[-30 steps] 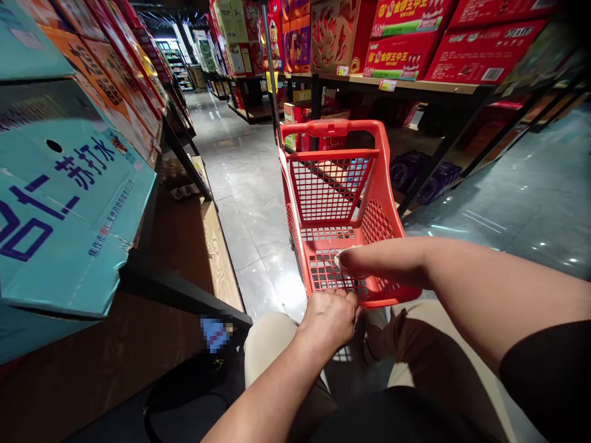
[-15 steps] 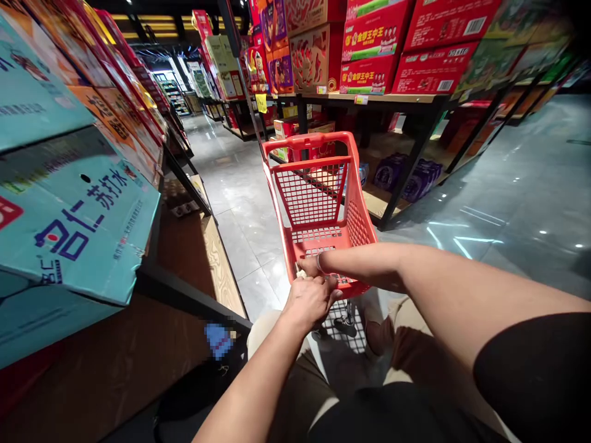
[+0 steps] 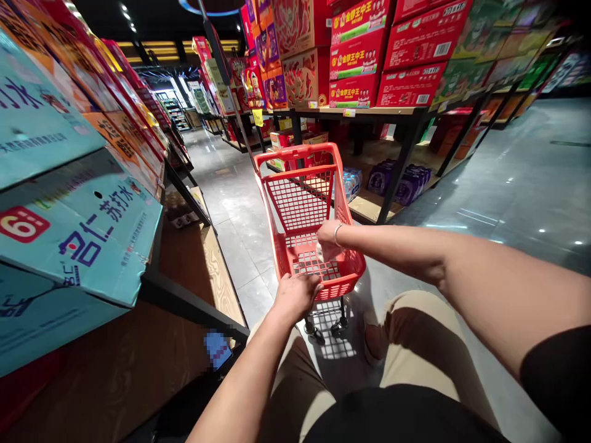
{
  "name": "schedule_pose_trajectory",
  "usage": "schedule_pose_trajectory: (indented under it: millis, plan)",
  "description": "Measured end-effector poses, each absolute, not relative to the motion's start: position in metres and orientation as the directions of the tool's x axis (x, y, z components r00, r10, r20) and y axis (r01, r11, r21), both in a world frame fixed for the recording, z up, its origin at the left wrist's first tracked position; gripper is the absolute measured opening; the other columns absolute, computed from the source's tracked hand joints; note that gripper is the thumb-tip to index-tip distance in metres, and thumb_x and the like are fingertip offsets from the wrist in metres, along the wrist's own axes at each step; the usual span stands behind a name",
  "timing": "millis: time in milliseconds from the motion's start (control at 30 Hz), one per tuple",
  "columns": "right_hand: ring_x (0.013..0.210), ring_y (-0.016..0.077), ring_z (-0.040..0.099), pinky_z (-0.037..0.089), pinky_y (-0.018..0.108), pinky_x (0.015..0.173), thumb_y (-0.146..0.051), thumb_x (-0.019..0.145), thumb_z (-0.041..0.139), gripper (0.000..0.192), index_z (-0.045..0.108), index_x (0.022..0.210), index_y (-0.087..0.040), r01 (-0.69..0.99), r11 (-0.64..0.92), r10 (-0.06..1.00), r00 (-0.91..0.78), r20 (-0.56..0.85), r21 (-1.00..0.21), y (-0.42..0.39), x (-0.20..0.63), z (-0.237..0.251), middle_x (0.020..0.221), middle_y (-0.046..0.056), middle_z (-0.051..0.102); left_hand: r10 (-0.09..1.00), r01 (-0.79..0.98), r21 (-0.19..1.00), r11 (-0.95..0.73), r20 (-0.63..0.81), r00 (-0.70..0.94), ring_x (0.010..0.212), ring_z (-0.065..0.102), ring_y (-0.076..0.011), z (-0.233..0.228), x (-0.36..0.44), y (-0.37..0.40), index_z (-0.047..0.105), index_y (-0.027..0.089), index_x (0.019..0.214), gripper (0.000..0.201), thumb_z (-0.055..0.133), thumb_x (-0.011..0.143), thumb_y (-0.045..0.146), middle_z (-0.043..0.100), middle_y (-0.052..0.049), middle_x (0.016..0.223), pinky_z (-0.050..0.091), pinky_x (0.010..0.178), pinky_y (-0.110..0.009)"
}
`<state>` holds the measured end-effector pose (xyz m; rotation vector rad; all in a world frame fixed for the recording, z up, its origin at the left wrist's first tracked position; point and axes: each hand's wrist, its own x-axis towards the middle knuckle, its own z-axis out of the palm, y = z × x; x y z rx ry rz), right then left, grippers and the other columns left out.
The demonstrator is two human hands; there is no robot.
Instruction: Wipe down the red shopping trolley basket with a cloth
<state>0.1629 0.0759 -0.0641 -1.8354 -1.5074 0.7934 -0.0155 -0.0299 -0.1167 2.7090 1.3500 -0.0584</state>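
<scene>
Head view, red shopping cart [image 3: 295,203] in the aisle ahead, left hand [image 3: 295,295] clenched on its near rim, right hand [image 3: 329,237] inside the cart basket grasping a pale cloth [image 3: 323,252], teal carton [image 3: 78,227] on the shelf left of the cart, red boxes [image 3: 364,61] shelved beyond the cart

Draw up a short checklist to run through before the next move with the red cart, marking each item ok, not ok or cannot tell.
1. Left hand on the near rim of the red cart: ok.
2. Right hand inside the basket, on a pale cloth: ok.
3. Right grip closed on the cloth: cannot tell.
4. Cart wheels on the floor: ok.
5. Aisle floor ahead free of obstacles: ok.
6. Blue carton seated squarely on its shelf: not ok, it tilts.
</scene>
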Motion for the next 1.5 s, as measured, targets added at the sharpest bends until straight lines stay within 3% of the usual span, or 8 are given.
schedule_pose_trajectory:
  millis: [133, 267, 333, 500, 700, 1067, 1300, 1500]
  plan:
    - [0.104, 0.0228, 0.058, 0.039, 0.035, 0.097, -0.002, 0.07, 0.075, 0.026, 0.061, 0.052, -0.015, 0.811, 0.193, 0.98, -0.186, 0.07, -0.551, 0.067, 0.208, -0.058, 0.082, 0.007, 0.07, 0.824, 0.828, 0.058, -0.557, -0.08, 0.56, 0.105, 0.065, -0.0266, -0.11, -0.025, -0.029, 0.07, 0.023, 0.101, 0.036, 0.037, 0.105, 0.038, 0.073, -0.008, 0.109, 0.043, 0.09, -0.041]
    - [0.094, 0.0242, 0.057, 0.042, 0.041, 0.092, -0.01, 0.081, 0.065, 0.015, 0.074, 0.085, -0.022, 0.857, 0.434, 0.897, -0.382, 0.223, -0.277, 0.03, 0.238, -0.09, 0.11, 0.009, 0.069, 0.808, 0.806, 0.062, -0.588, 0.008, 0.589, 0.11, 0.064, -0.0272, -0.109, -0.009, -0.036, 0.067, 0.02, 0.121, 0.034, 0.042, 0.098, 0.019, 0.07, -0.01, 0.123, 0.045, 0.096, -0.042]
    - [0.101, 0.0254, 0.058, 0.043, 0.041, 0.092, -0.008, 0.082, 0.059, 0.027, 0.073, 0.1, -0.024, 0.855, 0.416, 0.898, -0.332, 0.289, -0.309, 0.01, 0.238, -0.108, 0.122, 0.009, 0.064, 0.779, 0.775, 0.084, -0.626, 0.032, 0.626, 0.111, 0.064, -0.0273, -0.114, 0.012, -0.043, 0.059, 0.017, 0.135, 0.042, 0.045, 0.096, 0.017, 0.07, -0.011, 0.123, 0.045, 0.099, -0.042]
    - [0.117, 0.0276, 0.056, 0.043, 0.046, 0.103, -0.002, 0.068, 0.055, 0.048, 0.064, 0.111, -0.023, 0.805, 0.359, 0.915, -0.204, 0.349, -0.472, -0.037, 0.22, -0.135, 0.13, 0.009, 0.058, 0.843, 0.836, 0.11, -0.538, 0.07, 0.533, 0.112, 0.063, -0.0315, -0.136, 0.053, -0.059, 0.067, 0.012, 0.119, 0.037, 0.041, 0.101, 0.03, 0.072, -0.016, 0.115, 0.042, 0.106, -0.05]
    - [0.124, 0.0274, 0.054, 0.043, 0.047, 0.106, -0.02, 0.081, 0.063, 0.032, 0.061, 0.112, -0.027, 0.689, 0.395, 0.882, -0.101, 0.459, -0.608, -0.078, 0.207, -0.158, 0.13, 0.009, 0.057, 0.805, 0.772, 0.229, -0.593, 0.205, 0.557, 0.122, 0.06, -0.0309, -0.155, 0.044, -0.06, 0.071, 0.022, 0.12, 0.036, 0.057, 0.087, 0.027, 0.072, -0.01, 0.125, 0.035, 0.114, -0.049]
    - [0.114, 0.0268, 0.055, 0.04, 0.045, 0.101, -0.019, 0.085, 0.058, 0.019, 0.067, 0.102, -0.021, 0.815, 0.374, 0.869, -0.14, 0.475, -0.443, 0.048, 0.236, -0.137, 0.121, 0.012, 0.063, 0.812, 0.739, 0.336, -0.584, 0.238, 0.533, 0.108, 0.06, -0.0269, -0.151, 0.031, -0.062, 0.06, 0.026, 0.143, 0.05, 0.056, 0.095, 0.041, 0.069, -0.008, 0.111, 0.039, 0.101, -0.045]
    - [0.117, 0.0296, 0.05, 0.039, 0.045, 0.1, -0.013, 0.082, 0.057, 0.032, 0.069, 0.112, -0.017, 0.92, 0.153, 0.913, 0.009, 0.408, -0.362, 0.161, 0.269, -0.093, 0.13, 0.015, 0.058, 0.812, 0.701, 0.415, -0.58, 0.361, 0.458, 0.1, 0.062, -0.0239, -0.162, 0.015, -0.064, 0.072, 0.023, 0.115, 0.031, 0.058, 0.096, 0.043, 0.073, -0.005, 0.099, 0.037, 0.099, -0.043]
    - [0.116, 0.0306, 0.052, 0.041, 0.044, 0.101, -0.021, 0.085, 0.059, 0.028, 0.07, 0.111, -0.017, 0.934, 0.128, 0.915, 0.018, 0.404, -0.332, 0.145, 0.253, -0.099, 0.127, 0.016, 0.06, 0.836, 0.722, 0.451, -0.525, 0.432, 0.339, 0.084, 0.062, -0.0207, -0.172, -0.003, -0.055, 0.072, 0.024, 0.091, 0.024, 0.066, 0.091, 0.048, 0.072, -0.003, 0.086, 0.038, 0.092, -0.041]
